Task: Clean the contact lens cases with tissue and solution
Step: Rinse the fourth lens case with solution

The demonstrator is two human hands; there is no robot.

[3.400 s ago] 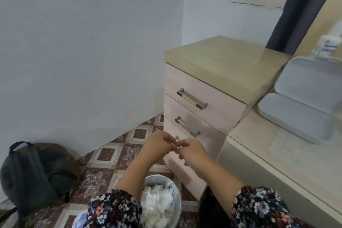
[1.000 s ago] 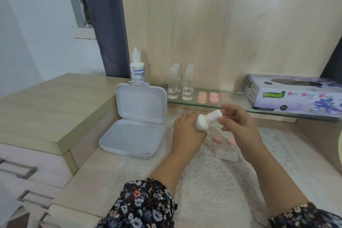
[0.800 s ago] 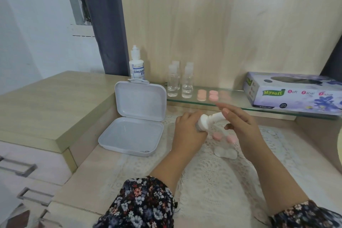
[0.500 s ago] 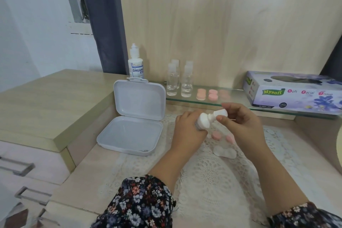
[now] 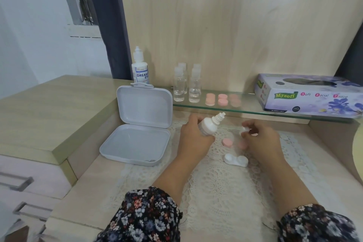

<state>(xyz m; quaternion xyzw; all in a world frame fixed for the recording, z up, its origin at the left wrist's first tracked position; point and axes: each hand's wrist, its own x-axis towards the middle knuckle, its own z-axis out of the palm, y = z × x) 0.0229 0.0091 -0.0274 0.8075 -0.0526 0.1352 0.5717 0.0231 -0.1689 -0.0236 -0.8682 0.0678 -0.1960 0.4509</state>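
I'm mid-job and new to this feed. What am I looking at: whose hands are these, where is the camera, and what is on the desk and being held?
There is no machine here. A person works with bare hands, and the single camera sits on their head, looking forward and down.

The left hand holds a small white bottle, tilted, its nozzle uncovered. The right hand pinches a small white cap in a fingertip grip.

On the lace mat lie a white lens case without lids and a pink lid; a second pink lid is half hidden by the right hand. An open white box stands to the left.

The glass shelf carries clear bottles, more pink lids and a tissue box.
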